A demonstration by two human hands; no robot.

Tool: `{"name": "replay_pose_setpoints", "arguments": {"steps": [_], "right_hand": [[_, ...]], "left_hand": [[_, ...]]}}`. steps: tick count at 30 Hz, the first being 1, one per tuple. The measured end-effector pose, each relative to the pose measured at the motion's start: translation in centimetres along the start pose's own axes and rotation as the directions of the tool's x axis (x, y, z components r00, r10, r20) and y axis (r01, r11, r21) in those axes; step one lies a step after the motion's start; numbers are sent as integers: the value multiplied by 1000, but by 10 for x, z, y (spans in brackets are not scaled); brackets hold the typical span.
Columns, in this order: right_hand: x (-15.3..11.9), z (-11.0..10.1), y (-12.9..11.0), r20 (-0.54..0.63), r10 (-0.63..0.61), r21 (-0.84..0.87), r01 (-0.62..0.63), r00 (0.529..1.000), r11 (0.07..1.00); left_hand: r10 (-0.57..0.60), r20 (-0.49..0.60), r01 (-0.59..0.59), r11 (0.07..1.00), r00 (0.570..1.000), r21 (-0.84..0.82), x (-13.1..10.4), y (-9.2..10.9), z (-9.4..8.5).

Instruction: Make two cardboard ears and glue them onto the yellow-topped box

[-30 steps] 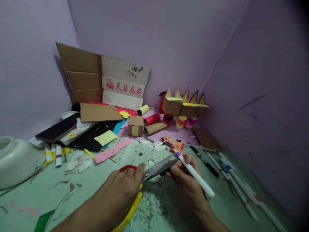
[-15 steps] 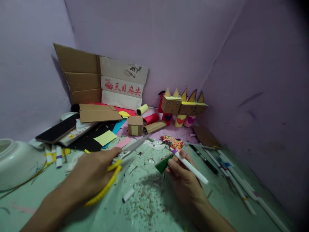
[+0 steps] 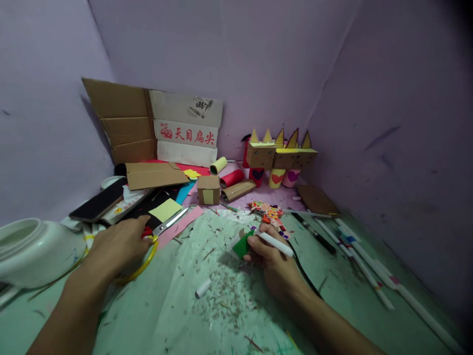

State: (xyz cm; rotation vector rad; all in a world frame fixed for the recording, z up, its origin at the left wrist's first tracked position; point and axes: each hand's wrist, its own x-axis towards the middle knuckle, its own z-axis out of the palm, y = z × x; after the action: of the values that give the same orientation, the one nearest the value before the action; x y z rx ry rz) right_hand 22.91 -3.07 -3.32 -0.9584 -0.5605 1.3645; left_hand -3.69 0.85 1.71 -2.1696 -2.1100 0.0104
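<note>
My left hand (image 3: 118,244) is closed at the handles of the yellow-handled scissors (image 3: 154,246), low over the left part of the table. Their blades point away to the right, beside a pink paper strip (image 3: 181,227). Near the middle, my right hand (image 3: 271,254) pinches a small green piece (image 3: 242,245) between thumb and fingers and also holds a white marker (image 3: 275,242), which lies across the fingers. A patterned, colourful item (image 3: 268,212) sits just beyond this hand. On the table between both hands is a white marker cap (image 3: 203,288).
Small cardboard-headed figures (image 3: 262,157) stand at the back, right of a cardboard box (image 3: 209,190) and paper rolls (image 3: 232,178). A folded carton (image 3: 185,130) leans on the wall. A white bowl (image 3: 40,256) is at left, several markers (image 3: 365,271) at right. Scraps litter the middle.
My left hand and the scissors have moved left and down toward the pink paper; the blades look closer together. My right hand has shifted slightly left, and the green piece has turned.
</note>
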Motion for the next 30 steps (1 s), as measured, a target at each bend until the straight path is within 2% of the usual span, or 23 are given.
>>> {"name": "replay_pose_setpoints", "arguments": {"steps": [2,3,4,5,6,8,10,12,14,17,19,21,23,25,26,28,30], "right_hand": [[1,0,0,1,7,-8,-7,1000,1000],[1,0,0,2,12,-10,-12,1000,1000],[1,0,0,6,22,-13,-22,1000,1000],[1,0,1,12,33,-14,-33,999,999],[2,-1,1,20,43,-14,-43,999,999],[1,-1,2,41,59,-10,-58,997,998],[1,-1,2,66,65,-6,-64,996,998],[1,-1,2,95,75,0,-76,993,997],[1,-1,2,127,91,10,-93,988,996],[3,-3,2,145,104,0,-105,984,994],[5,-4,2,132,69,-15,-67,989,998],[7,-6,1,120,16,-20,-13,993,1000],[8,-8,-1,128,-11,-16,14,992,1000],[8,-8,-2,150,-8,-13,10,989,1000],[8,-8,-3,161,-6,-10,8,987,1000],[8,-8,-3,177,-4,5,4,984,1000],[8,-9,-3,182,-7,23,3,983,1000]], "left_hand": [[-79,-125,58,985,989,-164,-1,12,-3],[-102,-150,51,950,983,-310,-2,21,-4],[-106,-142,25,877,984,-481,-3,32,-3],[-75,-81,6,769,994,-639,-5,45,-2],[5,27,17,662,1000,-749,-7,58,1],[134,163,76,498,977,-864,-14,83,6],[235,211,122,346,949,-930,-21,103,12],[280,258,192,241,925,-951,-25,114,17],[255,292,250,186,922,-950,-27,117,21],[170,290,257,189,942,-948,-24,113,24],[104,231,195,272,967,-942,-22,109,26],[42,111,80,457,993,-886,-20,104,28],[18,-63,-59,677,998,-733,-20,101,30],[114,-200,-211,793,973,-572,-23,100,32],[194,-231,-290,799,953,-526,-25,101,32],[345,-231,-416,750,910,-514,-29,101,32],[380,-235,-444,702,895,-557,-31,101,30]]}}
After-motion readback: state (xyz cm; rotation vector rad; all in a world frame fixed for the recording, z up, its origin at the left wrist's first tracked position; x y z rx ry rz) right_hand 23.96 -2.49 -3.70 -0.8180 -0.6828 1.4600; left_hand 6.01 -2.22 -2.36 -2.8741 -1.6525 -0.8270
